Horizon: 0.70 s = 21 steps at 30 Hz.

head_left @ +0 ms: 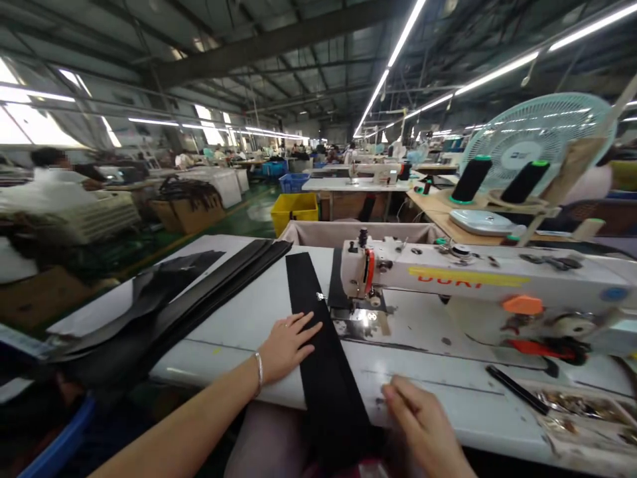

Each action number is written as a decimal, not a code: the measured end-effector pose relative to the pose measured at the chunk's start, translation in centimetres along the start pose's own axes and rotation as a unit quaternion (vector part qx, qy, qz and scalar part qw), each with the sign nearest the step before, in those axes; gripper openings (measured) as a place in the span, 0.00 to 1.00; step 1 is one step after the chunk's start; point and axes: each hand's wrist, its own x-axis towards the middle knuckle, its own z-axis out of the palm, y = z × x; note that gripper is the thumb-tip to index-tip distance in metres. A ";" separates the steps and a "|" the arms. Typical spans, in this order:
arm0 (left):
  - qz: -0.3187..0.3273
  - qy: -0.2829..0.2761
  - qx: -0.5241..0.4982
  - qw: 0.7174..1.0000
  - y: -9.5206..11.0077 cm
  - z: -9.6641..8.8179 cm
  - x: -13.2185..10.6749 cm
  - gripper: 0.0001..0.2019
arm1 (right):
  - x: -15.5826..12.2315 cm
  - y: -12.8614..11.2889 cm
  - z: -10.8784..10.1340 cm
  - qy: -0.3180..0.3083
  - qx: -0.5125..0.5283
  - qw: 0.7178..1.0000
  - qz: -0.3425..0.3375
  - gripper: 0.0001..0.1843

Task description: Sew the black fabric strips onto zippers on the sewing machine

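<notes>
A long black fabric strip [318, 345] lies across the white sewing table [239, 318], running from the table's far edge to the near edge and over it. My left hand [286, 345] rests flat on the strip's left side, fingers stretched out. My right hand [423, 418] is at the near table edge just right of the strip, blurred, its fingers partly curled; nothing shows in it. The white sewing machine [448, 279] stands to the right, its needle head [361, 275] just right of the strip.
A pile of black strips [199, 292] lies on the table's left. A black tool [517, 390] and a tray of small metal parts [582, 406] sit at the right. Behind the machine are thread cones [470, 179] and a fan [542, 143]. Other workers sit far off.
</notes>
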 end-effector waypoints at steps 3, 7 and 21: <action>0.012 -0.002 0.012 1.000 0.5 -0.3 1.7 0.26 | 1.0 -3.3 3.5 -0.076 -0.055 0.994 -0.062 0.14; 0.008 0.004 0.024 1.000 -1.3 -0.3 4.9 0.22 | 1.5 -4.0 5.1 -0.084 -0.217 0.967 -0.109 0.27; 0.198 -0.017 -0.039 0.979 10.2 4.8 -9.3 0.20 | 5.9 1.7 1.9 -0.002 -0.360 0.932 -0.025 0.31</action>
